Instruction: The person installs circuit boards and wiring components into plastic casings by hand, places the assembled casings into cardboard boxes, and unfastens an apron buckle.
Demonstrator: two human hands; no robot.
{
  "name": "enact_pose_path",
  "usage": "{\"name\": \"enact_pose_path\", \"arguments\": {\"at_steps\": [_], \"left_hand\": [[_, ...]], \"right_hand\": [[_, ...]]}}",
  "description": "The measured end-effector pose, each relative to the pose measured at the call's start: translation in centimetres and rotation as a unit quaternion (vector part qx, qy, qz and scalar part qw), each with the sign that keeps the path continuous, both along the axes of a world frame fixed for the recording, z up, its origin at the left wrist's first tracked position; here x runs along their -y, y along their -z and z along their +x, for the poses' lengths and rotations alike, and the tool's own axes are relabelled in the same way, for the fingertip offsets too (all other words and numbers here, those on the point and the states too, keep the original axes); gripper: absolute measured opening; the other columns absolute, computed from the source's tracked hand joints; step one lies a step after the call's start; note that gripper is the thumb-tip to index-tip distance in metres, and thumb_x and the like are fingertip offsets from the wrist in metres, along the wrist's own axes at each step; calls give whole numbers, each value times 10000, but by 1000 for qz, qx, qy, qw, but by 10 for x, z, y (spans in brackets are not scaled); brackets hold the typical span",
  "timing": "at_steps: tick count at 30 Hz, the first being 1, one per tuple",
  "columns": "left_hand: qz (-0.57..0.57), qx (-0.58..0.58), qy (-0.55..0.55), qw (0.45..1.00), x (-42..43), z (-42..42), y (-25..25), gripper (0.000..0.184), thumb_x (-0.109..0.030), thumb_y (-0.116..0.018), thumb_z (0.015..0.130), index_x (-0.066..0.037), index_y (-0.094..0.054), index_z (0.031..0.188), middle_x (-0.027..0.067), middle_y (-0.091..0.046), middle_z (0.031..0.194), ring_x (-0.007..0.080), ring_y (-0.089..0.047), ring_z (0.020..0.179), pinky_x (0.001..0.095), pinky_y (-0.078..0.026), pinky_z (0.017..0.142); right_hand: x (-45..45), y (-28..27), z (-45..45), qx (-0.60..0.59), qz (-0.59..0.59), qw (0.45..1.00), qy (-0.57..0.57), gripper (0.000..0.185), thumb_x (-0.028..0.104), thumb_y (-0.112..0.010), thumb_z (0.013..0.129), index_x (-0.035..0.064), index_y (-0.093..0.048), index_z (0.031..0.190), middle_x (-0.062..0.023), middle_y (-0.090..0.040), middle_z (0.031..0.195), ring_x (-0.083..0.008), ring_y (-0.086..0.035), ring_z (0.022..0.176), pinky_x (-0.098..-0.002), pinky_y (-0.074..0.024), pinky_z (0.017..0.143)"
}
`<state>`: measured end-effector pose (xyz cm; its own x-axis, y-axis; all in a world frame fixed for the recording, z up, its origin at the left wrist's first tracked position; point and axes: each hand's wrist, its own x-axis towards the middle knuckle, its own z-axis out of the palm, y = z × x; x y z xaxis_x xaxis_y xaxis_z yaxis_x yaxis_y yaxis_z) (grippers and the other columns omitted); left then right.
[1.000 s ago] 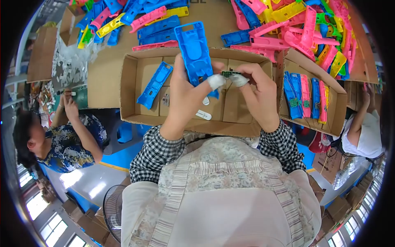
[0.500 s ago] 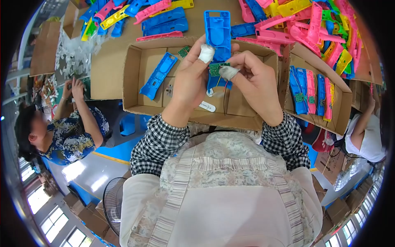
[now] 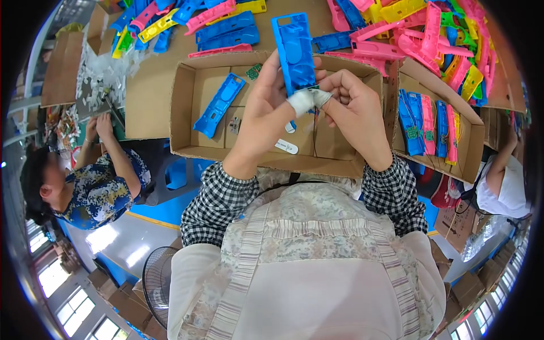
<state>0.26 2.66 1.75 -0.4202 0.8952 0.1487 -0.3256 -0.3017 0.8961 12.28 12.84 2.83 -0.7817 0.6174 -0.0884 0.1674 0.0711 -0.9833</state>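
My left hand (image 3: 260, 116) is closed around a blue plastic housing half (image 3: 294, 54), tilted above the cardboard box with its hollow side facing me. A white wrapping covers the left thumb, which presses at the housing's lower end. My right hand (image 3: 360, 113) pinches at that same end, its wrapped thumb meeting the left one. Between the thumbs a thin edge of a green circuit board (image 3: 307, 87) shows; the rest of it is hidden. Below, inside the box, lie another blue housing half (image 3: 220, 105), a small green circuit board (image 3: 254, 71) and a white oval-ended strip (image 3: 287, 147).
The cardboard box (image 3: 184, 107) surrounds the space under my hands. At its right, a second box (image 3: 473, 133) holds blue and pink housings with boards and wires. Colored plastic parts (image 3: 391, 45) pile up behind. Co-workers sit at left (image 3: 102, 187) and right (image 3: 504, 187).
The blue housing has tilted to the left. Both thumbs have come together over the circuit board, which was plainly visible before and is now mostly covered.
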Motion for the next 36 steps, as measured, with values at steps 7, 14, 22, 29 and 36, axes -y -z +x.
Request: {"name": "enact_pose_path", "arguments": {"at_steps": [7, 14, 22, 29, 36], "left_hand": [[14, -1, 10, 1000, -1, 3, 3, 607, 76, -398, 805, 13, -236, 1386, 197, -435, 1325, 288, -459, 1224, 381, -392, 1007], [34, 9, 37, 999, -4, 4, 6, 595, 55, -351, 830, 17, -194, 1402, 201, -434, 1327, 294, -459, 1224, 383, -380, 1013], [22, 44, 74, 996, -7, 3, -2, 616, 59, -367, 827, 6, -175, 1411, 197, -434, 1325, 300, -460, 1223, 378, -382, 1014], [57, 141, 13, 988, -9, -8, -9, 577, 81, -400, 785, 19, -266, 1342, 239, -413, 1323, 339, -463, 1210, 446, -401, 1007], [33, 18, -92, 995, -19, -40, 2, 562, 109, -409, 767, 5, -279, 1304, 213, -458, 1255, 329, -481, 1189, 416, -469, 933]], "right_hand": [[-16, -2, 8, 124, 85, 985, -89, 155, 117, -595, 862, 6, -552, 961, -11, -597, 800, -53, -550, 700, -199, -445, 601], [6, 21, 3, -122, -187, 973, -61, 137, 126, -522, 912, 17, -551, 989, 12, -552, 908, -61, -502, 836, -223, -419, 751], [-1, 17, 12, -94, -109, 988, -51, 84, 120, -528, 916, 45, -532, 879, 27, -539, 819, -33, -473, 748, -190, -396, 654], [-23, 37, 6, -66, -366, 925, -80, 505, 425, -319, 975, -1, -511, 1165, -121, -544, 1151, -193, -523, 1075, -371, -423, 915], [36, 26, 18, -150, -562, 789, -195, 289, 190, -474, 948, -32, -515, 1128, -122, -581, 1115, -232, -600, 961, -341, -490, 839]]}}
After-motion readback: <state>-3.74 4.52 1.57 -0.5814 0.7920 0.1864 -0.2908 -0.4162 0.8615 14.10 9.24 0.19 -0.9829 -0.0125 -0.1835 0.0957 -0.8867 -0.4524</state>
